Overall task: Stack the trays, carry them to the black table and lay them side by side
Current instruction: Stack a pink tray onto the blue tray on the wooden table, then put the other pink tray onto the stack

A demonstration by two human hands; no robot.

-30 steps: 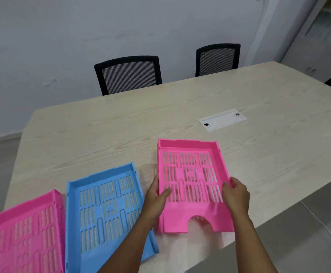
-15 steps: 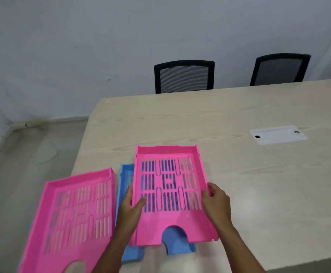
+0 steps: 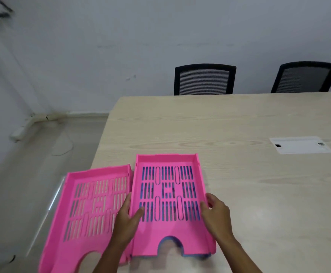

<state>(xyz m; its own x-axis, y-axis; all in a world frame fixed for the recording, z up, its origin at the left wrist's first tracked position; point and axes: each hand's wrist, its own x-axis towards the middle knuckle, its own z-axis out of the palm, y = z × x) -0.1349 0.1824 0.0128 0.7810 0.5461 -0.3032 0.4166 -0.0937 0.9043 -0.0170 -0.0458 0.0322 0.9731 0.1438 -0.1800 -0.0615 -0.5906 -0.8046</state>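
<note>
Left hand [image 3: 128, 218] and right hand [image 3: 216, 212], fingers pinching the upper pink tray's [image 3: 168, 196] side walls, should seat it squarely on the blue tray [image 3: 195, 255] (visible through slots).

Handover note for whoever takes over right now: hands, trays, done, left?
Left hand: gripping the left wall of the top pink tray.
Right hand: gripping its right wall.
Trays: that pink tray sits nested on the blue tray, whose blue shows through the slots and at the near edge. Second pink tray lies alone to the left on the wooden table, overhanging its corner.
Done: two trays stacked.
Left: add the third, carry to the black table (not in view), lay side by side.
</note>
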